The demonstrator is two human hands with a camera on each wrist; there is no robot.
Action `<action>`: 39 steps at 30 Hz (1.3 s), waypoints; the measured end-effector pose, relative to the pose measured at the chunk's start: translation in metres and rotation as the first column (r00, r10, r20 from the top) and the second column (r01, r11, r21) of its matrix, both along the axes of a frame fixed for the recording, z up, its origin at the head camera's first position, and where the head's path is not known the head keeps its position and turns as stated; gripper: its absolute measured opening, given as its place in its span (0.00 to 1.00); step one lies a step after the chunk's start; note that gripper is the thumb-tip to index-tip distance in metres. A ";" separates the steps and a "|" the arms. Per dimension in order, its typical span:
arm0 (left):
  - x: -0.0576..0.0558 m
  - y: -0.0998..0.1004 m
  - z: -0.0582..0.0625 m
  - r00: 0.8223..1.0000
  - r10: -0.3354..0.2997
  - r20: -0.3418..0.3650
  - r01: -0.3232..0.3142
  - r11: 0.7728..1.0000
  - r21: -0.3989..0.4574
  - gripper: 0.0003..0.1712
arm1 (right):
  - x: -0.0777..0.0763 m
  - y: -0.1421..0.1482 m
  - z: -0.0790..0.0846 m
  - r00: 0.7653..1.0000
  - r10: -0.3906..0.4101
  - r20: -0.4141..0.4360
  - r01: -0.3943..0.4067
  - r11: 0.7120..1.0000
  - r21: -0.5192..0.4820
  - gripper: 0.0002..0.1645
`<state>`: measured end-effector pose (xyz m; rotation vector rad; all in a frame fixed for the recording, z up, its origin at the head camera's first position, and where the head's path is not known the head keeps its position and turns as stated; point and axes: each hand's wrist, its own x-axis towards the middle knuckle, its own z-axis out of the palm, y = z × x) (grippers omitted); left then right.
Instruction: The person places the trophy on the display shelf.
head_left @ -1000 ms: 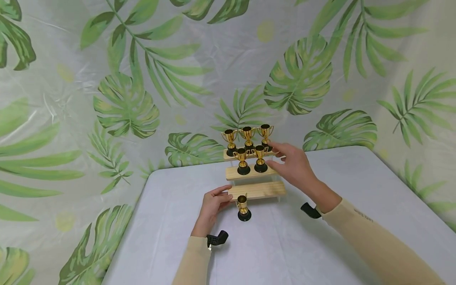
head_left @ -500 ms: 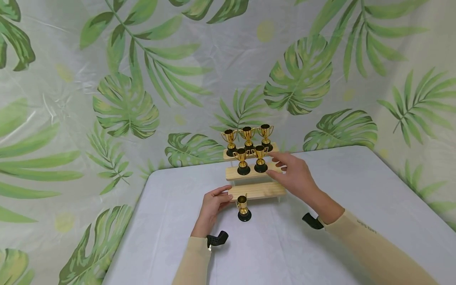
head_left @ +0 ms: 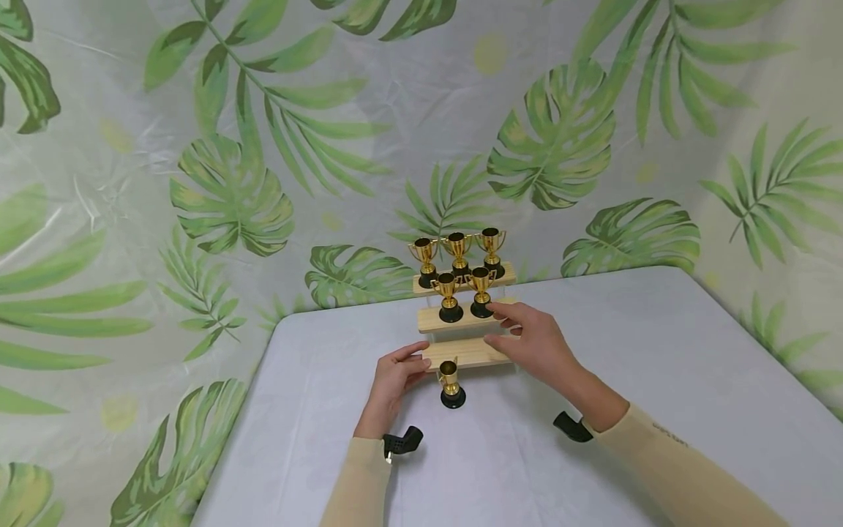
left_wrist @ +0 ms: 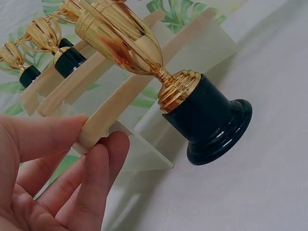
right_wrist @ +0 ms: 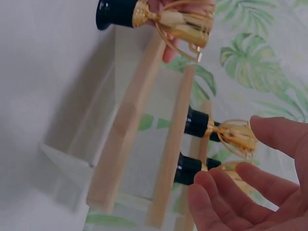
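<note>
A three-tier stand of pale wooden shelves carries small gold trophies on black bases. My left hand (head_left: 394,379) pinches the left end of the lowest shelf (left_wrist: 113,106) between thumb and fingers. On the table in front of that shelf stands a single trophy (head_left: 451,386). Two more, a left trophy (head_left: 449,298) and a right trophy (head_left: 481,291), are upright on the middle shelf (head_left: 431,319). My right hand (head_left: 538,344) hovers at the stand's right side, fingers loosely bent and holding nothing. Its index fingertip overlaps the right trophy's base in the head view.
Three trophies line the top shelf (head_left: 421,288), among them a right-hand one (head_left: 492,249). Clear side supports (right_wrist: 72,161) hold up the shelves. A white cloth covers the table (head_left: 329,395). Behind it hangs a leaf-print curtain (head_left: 356,168).
My right hand has come down and slightly left, from beside the top shelf to the front of the middle and lowest shelves. The left hand and the trophies have stayed in place.
</note>
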<state>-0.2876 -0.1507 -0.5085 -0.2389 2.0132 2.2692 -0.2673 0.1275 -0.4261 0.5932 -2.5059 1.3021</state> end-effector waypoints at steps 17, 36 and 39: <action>0.001 0.000 -0.001 1.000 0.000 -0.012 0.000 1.000 0.007 0.22 | 0.008 -0.029 -0.024 0.990 0.134 0.045 -0.136 0.990 0.047 0.30; 0.000 -0.001 -0.003 1.000 -0.019 -0.014 0.020 1.000 0.020 0.22 | 0.000 -0.050 -0.049 0.953 0.304 0.006 -0.304 0.951 -0.059 0.27; 0.000 -0.002 -0.003 1.000 -0.025 -0.015 0.026 0.999 0.026 0.22 | -0.001 -0.053 -0.052 0.955 0.297 -0.001 -0.296 0.953 -0.057 0.26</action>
